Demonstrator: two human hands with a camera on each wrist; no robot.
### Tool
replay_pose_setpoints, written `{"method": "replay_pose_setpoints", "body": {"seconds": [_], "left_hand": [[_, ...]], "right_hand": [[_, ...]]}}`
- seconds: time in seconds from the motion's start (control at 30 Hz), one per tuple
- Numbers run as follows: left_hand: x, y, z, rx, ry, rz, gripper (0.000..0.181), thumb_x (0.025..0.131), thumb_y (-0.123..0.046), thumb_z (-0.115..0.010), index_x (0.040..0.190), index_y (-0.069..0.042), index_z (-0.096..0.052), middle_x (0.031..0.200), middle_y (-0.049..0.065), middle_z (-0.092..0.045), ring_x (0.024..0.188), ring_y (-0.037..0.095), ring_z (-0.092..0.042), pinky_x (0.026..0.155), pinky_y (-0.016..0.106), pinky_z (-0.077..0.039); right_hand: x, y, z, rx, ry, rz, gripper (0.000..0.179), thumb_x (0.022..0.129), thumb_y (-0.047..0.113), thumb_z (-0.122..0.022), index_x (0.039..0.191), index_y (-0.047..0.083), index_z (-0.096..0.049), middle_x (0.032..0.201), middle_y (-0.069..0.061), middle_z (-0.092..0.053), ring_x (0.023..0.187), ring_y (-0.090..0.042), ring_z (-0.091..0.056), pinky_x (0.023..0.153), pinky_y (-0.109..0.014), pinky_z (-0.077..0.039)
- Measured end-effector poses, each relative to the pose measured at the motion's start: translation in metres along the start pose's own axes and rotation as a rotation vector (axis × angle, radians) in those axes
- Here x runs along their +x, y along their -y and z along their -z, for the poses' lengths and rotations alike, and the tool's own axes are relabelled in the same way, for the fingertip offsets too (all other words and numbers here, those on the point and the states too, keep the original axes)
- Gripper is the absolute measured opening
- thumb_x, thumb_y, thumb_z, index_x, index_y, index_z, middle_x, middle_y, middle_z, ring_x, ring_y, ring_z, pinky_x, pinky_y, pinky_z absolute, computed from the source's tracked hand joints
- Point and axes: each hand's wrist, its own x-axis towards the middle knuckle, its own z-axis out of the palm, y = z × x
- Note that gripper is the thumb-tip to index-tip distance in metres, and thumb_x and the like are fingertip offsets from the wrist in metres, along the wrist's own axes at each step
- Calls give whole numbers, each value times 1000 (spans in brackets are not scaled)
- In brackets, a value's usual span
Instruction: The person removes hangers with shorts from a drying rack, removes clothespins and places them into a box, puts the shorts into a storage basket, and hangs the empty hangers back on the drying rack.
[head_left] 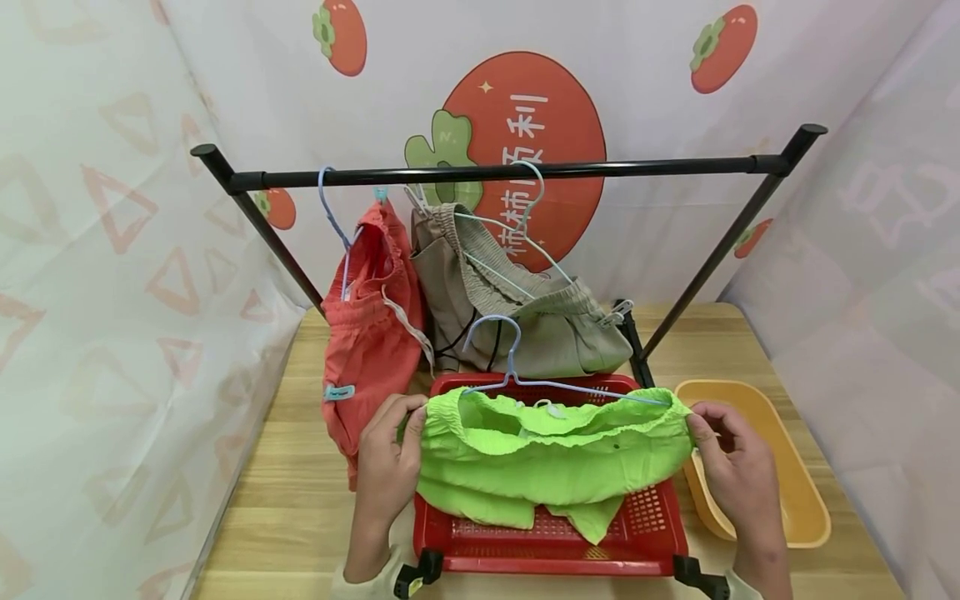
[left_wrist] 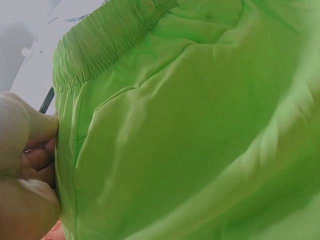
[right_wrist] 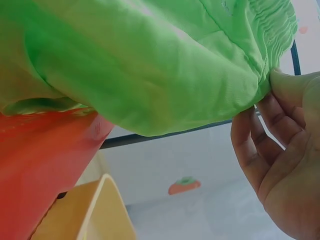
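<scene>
1. While your L hand [head_left: 390,458] is pinching one side of the lime-green shorts [head_left: 555,467], your R hand [head_left: 738,467] is pinching the opp. side; both grips are clamping on fabric, thumb vs. fingers.
2. You're holding the shorts stretched btwn your hands, waistband up, above the red basket [head_left: 555,565]; can't tell if the hems are touching it.
3. In the L wrist view, your thumb & fingers are gripping the side edge just below the gathered waistband; in the R wrist view, you're nipping the edge right by the elastic.
4. A blue hanger [head_left: 512,373] is sitting in the waist opening, arms spreading twd both sides, hook sticking up & clear of the black rail [head_left: 465,174].
5. Behind your work, a red garment [head_left: 371,342] w/ a pale drawstring is hanging on the L, & a beige-grey garment [head_left: 558,337] is hanging next to it from a mint hanger [head_left: 541,190].
6. On your R, a yellow tub [head_left: 780,442] is resting on the wood table [head_left: 277,500], beside the basket.
</scene>
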Motion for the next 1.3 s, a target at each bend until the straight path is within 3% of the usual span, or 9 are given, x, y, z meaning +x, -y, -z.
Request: {"method": "replay_pose_setpoints", "body": {"seconds": [0.2, 0.37, 0.6, 0.83, 1.17, 1.3], "left_hand": [[1, 3, 1, 10, -34, -60, 20, 98, 9, -63, 109, -5, -73, 102, 2, -68, 90, 18, -63, 80, 22, -49], [0, 6, 1, 17, -46, -74, 22, 95, 12, -64, 108, -4, -72, 100, 4, -67, 87, 20, -63, 79, 21, -48], [1, 3, 2, 18, -42, -78, 20, 97, 10, -64, 109, -3, -73, 102, 4, -68, 91, 20, -65, 82, 22, -49], [2, 1, 4, 5, -31, -32, 16, 99, 6, -63, 108, -3, -72, 101, 3, -68, 91, 20, -64, 83, 22, -49], [2, 4, 2, -7, -50, -88, 23, 95, 12, -65, 109, -3, -74, 100, 4, -69, 87, 20, -64, 80, 22, -49], [2, 3, 3, -13, -31, -87, 23, 95, 12, -65, 108, -4, -74, 98, 2, -68, 84, 18, -62, 78, 22, -49]], "right_hand": [[1, -3, 1, 1, 1, -14, 18, 91, -16, -68, 104, -5, -70, 92, 4, -67, 74, -5, -61, 66, -11, -47], [0, -3, 2, -13, 3, -26, 17, 91, -15, -68, 104, -4, -70, 92, 1, -67, 74, -6, -61, 66, -11, -47], [-1, -5, 4, -29, -1, -21, 17, 91, -15, -68, 103, -3, -70, 90, 4, -66, 74, -6, -59, 66, -12, -45], [-3, -7, 5, -51, 7, -36, 17, 92, -13, -69, 103, -1, -71, 90, 2, -67, 75, -5, -59, 65, -13, -45], [-6, -11, 5, -88, 107, -12, 14, 92, -9, -72, 102, 1, -73, 95, -3, -69, 82, -1, -60, 68, -12, -46], [-6, -7, 4, -55, 192, -5, 14, 96, -6, -69, 106, 3, -72, 97, -4, -70, 84, -3, -62, 69, -13, -48]]}}
